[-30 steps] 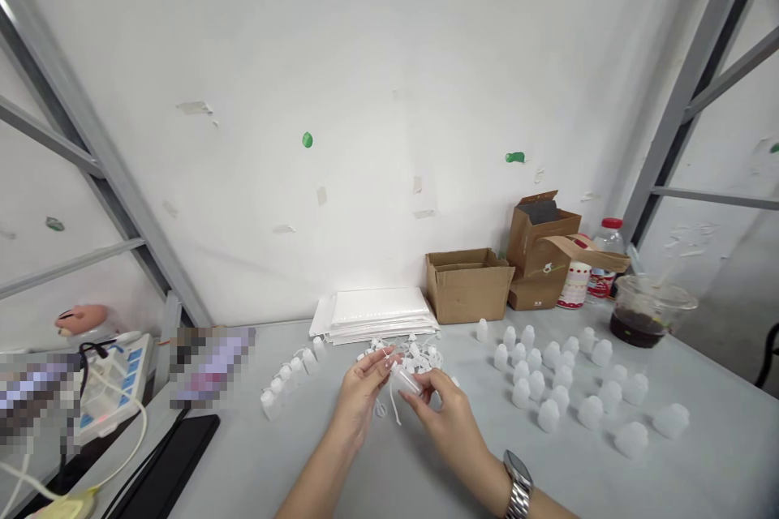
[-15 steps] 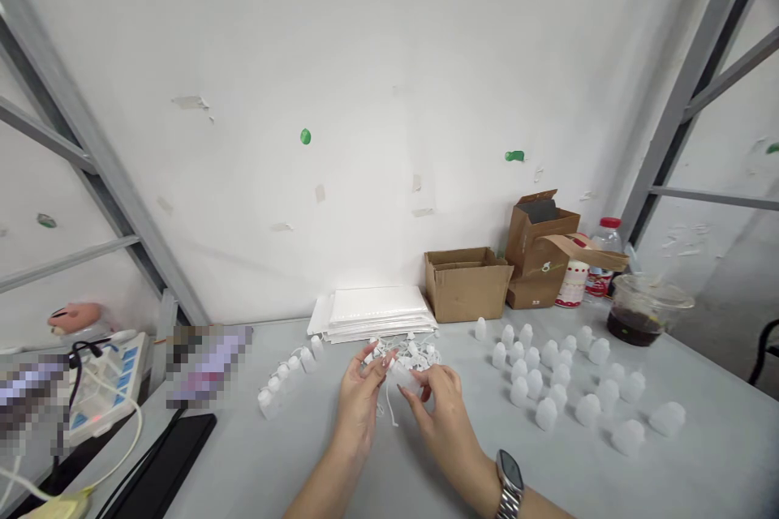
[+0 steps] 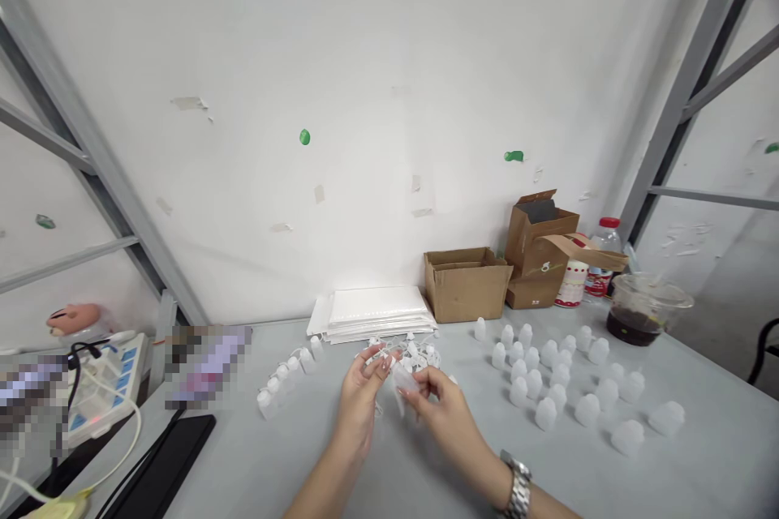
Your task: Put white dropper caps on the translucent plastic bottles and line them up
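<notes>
Between my two hands is a small frosted white bulb-shaped shell, tilted over the table. My left hand pinches at its left end, where a white cap-like part is mostly hidden by the fingers. Thumb and fingers of my right hand close on the shell's right side. Just behind the hands lies a tangled pile of white caps and cords. Off to the left, a slanted row of frosted shells with white caps stands on the table. Many loose frosted shells stand at the right.
White flat packets are stacked against the wall beside an open cardboard box. A brown paper bag, a red-capped bottle and a tub of dark liquid are at the back right. A power strip and cables lie left.
My right wrist has rolled, turning the watch face out of sight. The right fingers have shifted on the shell, which stays between both hands. The hanging cord end no longer shows clearly.
</notes>
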`<state>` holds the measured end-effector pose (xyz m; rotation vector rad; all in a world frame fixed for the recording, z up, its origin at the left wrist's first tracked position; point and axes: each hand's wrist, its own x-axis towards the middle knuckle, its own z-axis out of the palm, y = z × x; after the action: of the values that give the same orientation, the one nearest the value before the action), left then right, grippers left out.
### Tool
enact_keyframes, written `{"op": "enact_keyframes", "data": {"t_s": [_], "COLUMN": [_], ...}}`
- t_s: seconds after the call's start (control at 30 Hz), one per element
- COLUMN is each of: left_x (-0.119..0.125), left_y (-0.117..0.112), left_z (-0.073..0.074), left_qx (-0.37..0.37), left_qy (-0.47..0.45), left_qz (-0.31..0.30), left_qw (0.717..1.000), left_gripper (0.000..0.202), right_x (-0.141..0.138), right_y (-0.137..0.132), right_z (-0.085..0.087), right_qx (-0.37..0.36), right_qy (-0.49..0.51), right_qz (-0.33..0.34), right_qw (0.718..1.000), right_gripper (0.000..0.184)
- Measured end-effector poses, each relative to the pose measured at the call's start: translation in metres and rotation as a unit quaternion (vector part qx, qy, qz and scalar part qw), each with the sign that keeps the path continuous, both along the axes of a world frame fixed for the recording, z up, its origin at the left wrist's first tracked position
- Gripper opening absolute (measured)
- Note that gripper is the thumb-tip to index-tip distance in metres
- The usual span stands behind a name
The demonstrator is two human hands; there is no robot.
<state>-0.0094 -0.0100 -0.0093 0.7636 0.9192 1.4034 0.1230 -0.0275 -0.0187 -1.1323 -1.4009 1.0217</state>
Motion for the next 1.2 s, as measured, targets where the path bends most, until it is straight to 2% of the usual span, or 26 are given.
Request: {"op": "enact_keyframes", "data": {"t_s": [0.03, 0.1, 0.17, 0.23, 0.43, 0.6, 0.77, 0.97, 1.13, 1.2], "left_x": [-0.001, -0.002, -0.004, -0.006, -0.008, -0.008, -0.009, -0.008, -0.008, -0.008], "left_y": [0.0, 0.0, 0.0, -0.001, -0.001, -0.001, 0.001, 0.001, 0.001, 0.001], "left_z": [0.001, 0.005, 0.009, 0.012, 0.015, 0.017, 0.016, 0.012, 0.012, 0.012], "left_qx": [0.003, 0.009, 0.019, 0.025, 0.024, 0.036, 0.034, 0.046, 0.032, 0.036], "left_qy": [0.004, 0.012, 0.017, 0.026, 0.049, 0.048, 0.054, 0.057, 0.063, 0.059], "left_qz": [-0.006, -0.013, -0.015, -0.008, 0.006, -0.006, 0.001, -0.013, -0.001, -0.008], "left_qw": [1.0, 1.0, 1.0, 0.999, 0.999, 0.998, 0.998, 0.997, 0.998, 0.998], "left_gripper": [0.043, 0.041, 0.04, 0.04, 0.039, 0.04, 0.04, 0.037, 0.04, 0.037], "right_x": [0.001, 0.002, 0.002, 0.001, 0.0, -0.003, -0.004, -0.004, -0.004, -0.004], "right_y": [0.002, 0.004, 0.005, 0.004, 0.001, 0.003, 0.006, 0.004, 0.005, 0.005], "right_z": [0.003, 0.007, 0.009, 0.011, 0.012, 0.005, 0.004, 0.002, 0.003, 0.004], "right_qx": [-0.06, -0.143, -0.185, -0.199, -0.17, -0.207, -0.146, -0.209, -0.147, -0.151], "right_qy": [0.067, 0.193, 0.272, 0.296, 0.278, 0.246, 0.214, 0.247, 0.214, 0.213], "right_qz": [0.064, 0.153, 0.184, 0.173, 0.155, 0.173, 0.129, 0.164, 0.126, 0.133], "right_qw": [0.994, 0.959, 0.926, 0.918, 0.932, 0.931, 0.957, 0.932, 0.957, 0.956], "right_gripper": [0.032, 0.036, 0.038, 0.037, 0.035, 0.054, 0.045, 0.054, 0.044, 0.043]}}
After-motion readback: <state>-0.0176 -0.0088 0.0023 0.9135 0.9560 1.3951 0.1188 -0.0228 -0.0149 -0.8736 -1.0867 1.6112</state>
